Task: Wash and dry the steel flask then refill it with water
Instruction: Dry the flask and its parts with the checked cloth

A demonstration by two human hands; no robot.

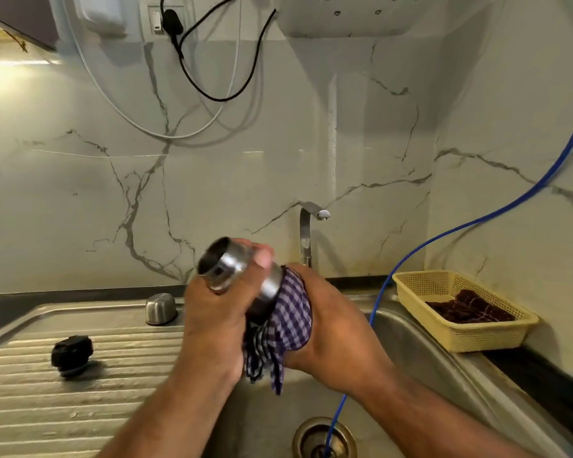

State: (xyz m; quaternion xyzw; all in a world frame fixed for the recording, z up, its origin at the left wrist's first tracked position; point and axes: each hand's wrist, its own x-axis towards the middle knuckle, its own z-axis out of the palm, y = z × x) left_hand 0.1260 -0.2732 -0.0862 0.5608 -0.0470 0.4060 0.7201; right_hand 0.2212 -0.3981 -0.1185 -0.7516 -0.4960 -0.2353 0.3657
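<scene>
Open-mouthed polished steel flask (pixel 237 271) held tilted over sink (pixel 420 338). Left hand (pixel 219 312) grip wrapped round neck; right hand (pixel 328 328) clutches purple checked cloth (pixel 290 320) against body. Likely rigid, slippery wet; neck hold safest.

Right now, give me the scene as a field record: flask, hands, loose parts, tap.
flask: open, tilted, mouth up-left, held over the sink
left hand: grips flask near the mouth
right hand: wraps cloth round flask's lower body
stopper: black, on drainboard, left
cap: steel, on drainboard, by the back edge
tap: no water seen running
stage: drying; not yet refilled
</scene>
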